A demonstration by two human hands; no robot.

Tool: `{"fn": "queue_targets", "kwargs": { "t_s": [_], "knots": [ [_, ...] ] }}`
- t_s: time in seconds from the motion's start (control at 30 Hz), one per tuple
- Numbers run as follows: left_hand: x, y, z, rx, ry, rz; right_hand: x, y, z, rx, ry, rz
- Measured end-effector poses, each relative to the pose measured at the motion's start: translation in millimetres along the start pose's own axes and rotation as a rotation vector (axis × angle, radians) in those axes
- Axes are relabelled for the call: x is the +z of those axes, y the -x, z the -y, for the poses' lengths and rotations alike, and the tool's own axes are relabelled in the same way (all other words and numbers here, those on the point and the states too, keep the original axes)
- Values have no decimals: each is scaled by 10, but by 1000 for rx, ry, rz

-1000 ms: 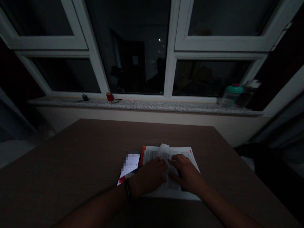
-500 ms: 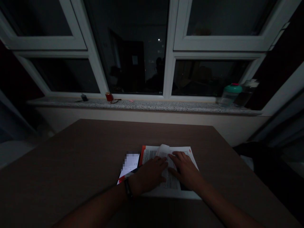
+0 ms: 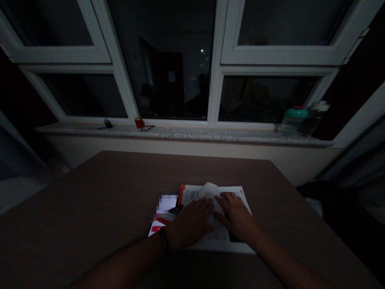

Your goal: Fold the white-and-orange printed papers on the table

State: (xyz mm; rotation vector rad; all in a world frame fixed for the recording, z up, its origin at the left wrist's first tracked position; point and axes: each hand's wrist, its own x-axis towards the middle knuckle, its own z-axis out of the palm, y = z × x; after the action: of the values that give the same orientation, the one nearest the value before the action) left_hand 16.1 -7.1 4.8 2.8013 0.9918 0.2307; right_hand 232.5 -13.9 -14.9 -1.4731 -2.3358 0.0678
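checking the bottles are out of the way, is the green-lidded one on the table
No, the green-lidded bottle stands on the windowsill.

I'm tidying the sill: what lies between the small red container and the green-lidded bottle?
A thin dark loop and a small pink scrap, seen in the head view.

Head-worn camera, facing forward and down; close above the desk (image 3: 120,184)

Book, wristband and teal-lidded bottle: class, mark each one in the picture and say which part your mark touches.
Book (image 3: 221,233): head view, on a printed page.
Wristband (image 3: 164,239): head view, on its dark band.
Teal-lidded bottle (image 3: 290,123): head view, on its body.
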Motion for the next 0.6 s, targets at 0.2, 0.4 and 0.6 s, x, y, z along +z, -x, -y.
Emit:
{"fn": "queue_targets", "kwargs": {
  "t_s": [0.2,0.4,0.6],
  "knots": [
    [21,5,2,7,-20,-24,-33,12,4,-21,-56,8],
    [-51,6,-64,-7,-10,-15,-104,61,109,-54,-119,33],
    [-60,-12,-75,-6,-31,13,-69,65,118,3,-87,32]
  ]
}}
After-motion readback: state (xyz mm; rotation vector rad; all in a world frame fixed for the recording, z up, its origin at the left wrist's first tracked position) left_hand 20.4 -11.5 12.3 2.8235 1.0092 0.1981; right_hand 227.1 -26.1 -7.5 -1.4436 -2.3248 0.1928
